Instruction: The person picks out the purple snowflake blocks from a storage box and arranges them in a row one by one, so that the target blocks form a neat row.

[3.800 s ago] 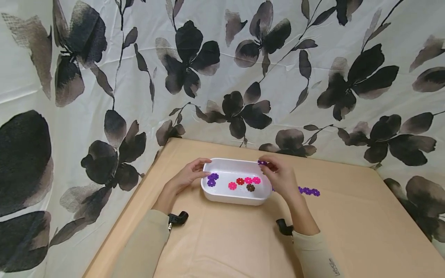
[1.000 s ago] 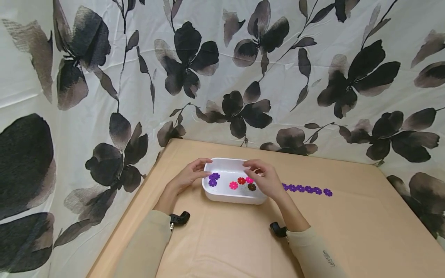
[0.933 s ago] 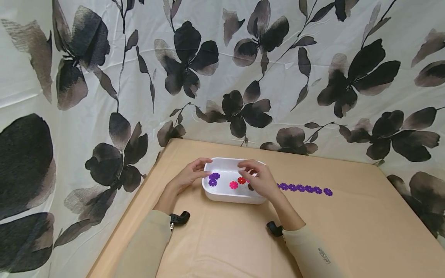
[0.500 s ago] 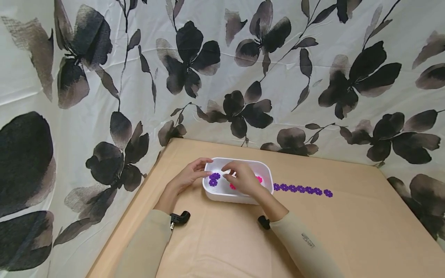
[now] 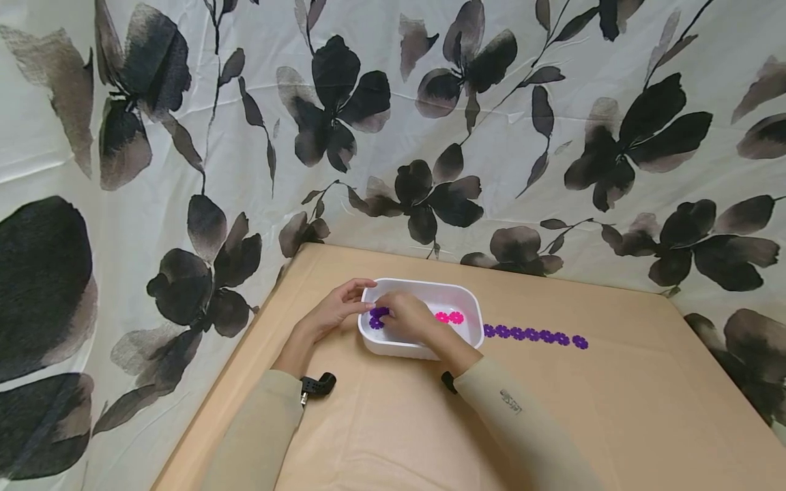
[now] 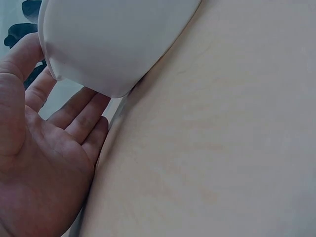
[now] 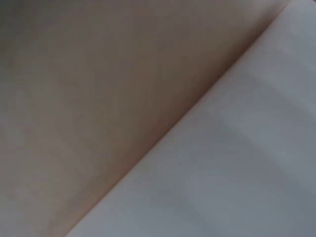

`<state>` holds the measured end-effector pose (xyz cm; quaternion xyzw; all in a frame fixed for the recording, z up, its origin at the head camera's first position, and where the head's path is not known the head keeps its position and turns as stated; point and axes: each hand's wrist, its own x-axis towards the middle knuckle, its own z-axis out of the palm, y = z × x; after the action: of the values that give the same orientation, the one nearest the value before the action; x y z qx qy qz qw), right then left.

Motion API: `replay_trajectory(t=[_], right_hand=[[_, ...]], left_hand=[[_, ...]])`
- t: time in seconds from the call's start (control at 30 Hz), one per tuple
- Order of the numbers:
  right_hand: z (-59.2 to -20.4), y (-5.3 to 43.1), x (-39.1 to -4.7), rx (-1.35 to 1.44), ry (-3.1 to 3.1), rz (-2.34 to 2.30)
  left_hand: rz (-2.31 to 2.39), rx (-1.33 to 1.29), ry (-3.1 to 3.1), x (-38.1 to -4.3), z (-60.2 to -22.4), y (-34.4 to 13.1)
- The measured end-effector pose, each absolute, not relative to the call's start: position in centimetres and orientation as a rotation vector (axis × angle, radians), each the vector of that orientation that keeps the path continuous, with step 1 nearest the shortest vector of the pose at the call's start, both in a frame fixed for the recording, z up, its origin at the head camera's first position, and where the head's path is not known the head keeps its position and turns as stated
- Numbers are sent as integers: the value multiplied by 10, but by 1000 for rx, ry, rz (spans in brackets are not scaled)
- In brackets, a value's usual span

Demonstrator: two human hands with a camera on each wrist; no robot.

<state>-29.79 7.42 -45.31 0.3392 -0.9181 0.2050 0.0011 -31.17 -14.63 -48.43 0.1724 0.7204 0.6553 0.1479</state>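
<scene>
A white plastic tub (image 5: 454, 348) stands on the table with small flower-shaped pieces inside. My left hand (image 5: 334, 310) grips its left end, thumb over the rim; in the left wrist view the left hand (image 6: 54, 143) has its fingers spread against the tub's outer wall (image 6: 108, 44). My right hand (image 5: 405, 317) reaches down inside the tub, fingertips bent at the purple flower pieces (image 5: 376, 323) in the left end. Its fingertips are partly hidden, so I cannot tell if they pinch one. Pink flower pieces (image 5: 456, 318) lie right of that hand, which covers the tub's middle.
A row of purple flower pieces (image 5: 533, 334) runs rightward on the table from beside the tub, the last piece (image 5: 580, 342) slightly apart. The table (image 5: 381, 423) has a tan cover. A floral curtain (image 5: 368, 136) hangs behind and at the left.
My right hand set a purple piece down at the row, came back over the tub, and moved left and down to the purple pieces. The left hand keeps its grip on the tub.
</scene>
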Motion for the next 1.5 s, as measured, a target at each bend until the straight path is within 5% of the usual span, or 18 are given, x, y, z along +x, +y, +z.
replay_trajectory(t=[0.3,1.1,1.5], right_hand=[[-457,77,-298,1116,-2826,403],[-459,87,-295,1125,-2787,674],[-412,147,-253,784,-2624,1208]], left_hand=[[1887,507,2086,-315,-485,-146],[1871,501,2102,-311,-488,-145],[1874,501,2104,-313,-486,-145]])
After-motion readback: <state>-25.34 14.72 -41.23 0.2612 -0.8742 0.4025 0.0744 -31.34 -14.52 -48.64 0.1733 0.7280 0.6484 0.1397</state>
